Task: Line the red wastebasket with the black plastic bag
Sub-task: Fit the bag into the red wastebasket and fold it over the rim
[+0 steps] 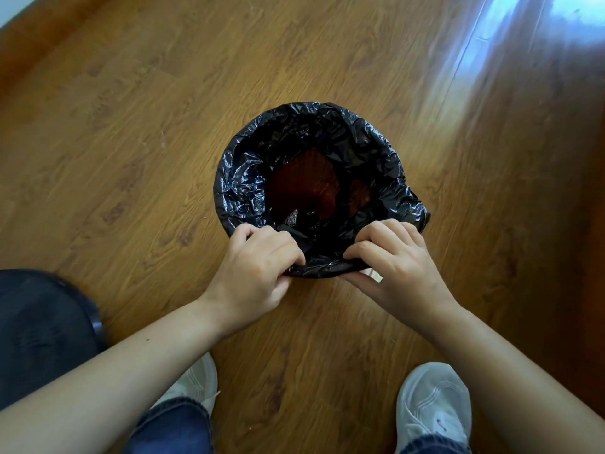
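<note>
The black plastic bag hangs inside the wastebasket and folds over its round rim all the way around. The red wastebasket shows only as a dim red glow through the thin plastic at the bottom; its outer wall is hidden. My left hand pinches the bag's folded edge at the near rim, left of centre. My right hand grips the same near edge to the right, fingers curled over the fold.
The basket stands on a wooden plank floor. My white shoes and jeans sit at the bottom of the view, with a dark knee at the left. Bright window glare lies across the floor at the upper right.
</note>
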`<move>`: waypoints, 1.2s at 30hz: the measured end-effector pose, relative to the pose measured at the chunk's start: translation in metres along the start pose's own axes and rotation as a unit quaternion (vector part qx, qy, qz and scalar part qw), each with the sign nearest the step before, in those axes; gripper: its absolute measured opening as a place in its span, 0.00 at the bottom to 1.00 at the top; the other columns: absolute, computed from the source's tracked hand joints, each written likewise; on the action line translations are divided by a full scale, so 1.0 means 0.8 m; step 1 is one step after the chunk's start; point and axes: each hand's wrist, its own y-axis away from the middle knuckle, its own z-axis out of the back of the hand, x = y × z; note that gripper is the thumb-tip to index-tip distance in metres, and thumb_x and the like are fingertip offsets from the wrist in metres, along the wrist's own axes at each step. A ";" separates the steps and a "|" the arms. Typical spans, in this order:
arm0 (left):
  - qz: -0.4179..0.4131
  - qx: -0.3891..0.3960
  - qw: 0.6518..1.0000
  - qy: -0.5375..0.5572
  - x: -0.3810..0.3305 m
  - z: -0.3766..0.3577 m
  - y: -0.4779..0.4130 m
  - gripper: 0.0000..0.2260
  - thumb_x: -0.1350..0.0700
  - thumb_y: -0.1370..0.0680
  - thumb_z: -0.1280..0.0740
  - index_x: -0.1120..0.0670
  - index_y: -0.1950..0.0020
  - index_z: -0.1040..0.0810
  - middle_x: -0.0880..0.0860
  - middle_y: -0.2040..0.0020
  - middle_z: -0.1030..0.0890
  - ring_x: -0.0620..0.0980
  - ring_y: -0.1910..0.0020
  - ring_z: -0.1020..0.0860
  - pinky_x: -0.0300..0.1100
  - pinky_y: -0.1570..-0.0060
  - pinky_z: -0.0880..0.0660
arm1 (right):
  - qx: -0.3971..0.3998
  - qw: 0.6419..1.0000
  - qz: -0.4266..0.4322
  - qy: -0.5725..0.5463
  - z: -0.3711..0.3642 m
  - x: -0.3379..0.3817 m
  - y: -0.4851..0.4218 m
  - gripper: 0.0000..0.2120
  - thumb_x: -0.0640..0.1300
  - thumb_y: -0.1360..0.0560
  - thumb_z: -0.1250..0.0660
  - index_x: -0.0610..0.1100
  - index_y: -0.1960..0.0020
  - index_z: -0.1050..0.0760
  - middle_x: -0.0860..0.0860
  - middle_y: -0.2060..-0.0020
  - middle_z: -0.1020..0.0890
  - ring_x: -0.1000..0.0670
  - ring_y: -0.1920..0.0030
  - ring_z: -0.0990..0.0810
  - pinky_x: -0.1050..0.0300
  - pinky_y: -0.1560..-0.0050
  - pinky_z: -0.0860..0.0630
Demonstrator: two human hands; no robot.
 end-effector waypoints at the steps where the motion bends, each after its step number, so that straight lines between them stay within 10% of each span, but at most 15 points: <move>1: 0.000 0.006 1.000 0.001 0.000 0.002 -0.001 0.08 0.62 0.35 0.33 0.56 0.58 0.21 0.50 0.59 0.20 0.52 0.58 0.22 0.45 0.52 0.38 | 0.002 1.000 -0.007 -0.004 -0.001 0.002 -0.001 0.14 0.51 0.29 0.36 0.41 0.60 0.21 0.46 0.64 0.21 0.44 0.61 0.22 0.53 0.56 0.32; 5: -0.013 0.035 0.999 0.017 -0.008 0.005 -0.007 0.16 0.46 0.33 0.33 0.54 0.50 0.22 0.50 0.54 0.21 0.51 0.55 0.24 0.47 0.51 0.36 | 0.000 0.999 -0.030 -0.021 -0.006 0.010 -0.009 0.15 0.52 0.29 0.37 0.40 0.62 0.22 0.46 0.65 0.21 0.44 0.63 0.24 0.53 0.58 0.35; 26: 0.004 0.010 1.000 -0.019 0.023 0.020 -0.009 0.11 0.68 0.37 0.36 0.58 0.59 0.22 0.53 0.60 0.20 0.54 0.57 0.24 0.45 0.48 0.37 | -0.067 0.998 0.007 0.005 0.001 -0.003 0.013 0.07 0.38 0.35 0.28 0.38 0.58 0.21 0.43 0.61 0.19 0.48 0.55 0.27 0.54 0.53 0.32; 36: -0.026 0.027 0.998 0.043 -0.005 0.011 -0.008 0.15 0.46 0.29 0.35 0.56 0.50 0.22 0.51 0.53 0.21 0.50 0.51 0.26 0.42 0.46 0.35 | -0.063 0.998 0.016 -0.020 -0.007 0.001 0.026 0.02 0.37 0.36 0.27 0.40 0.64 0.20 0.42 0.62 0.20 0.48 0.55 0.28 0.53 0.55 0.31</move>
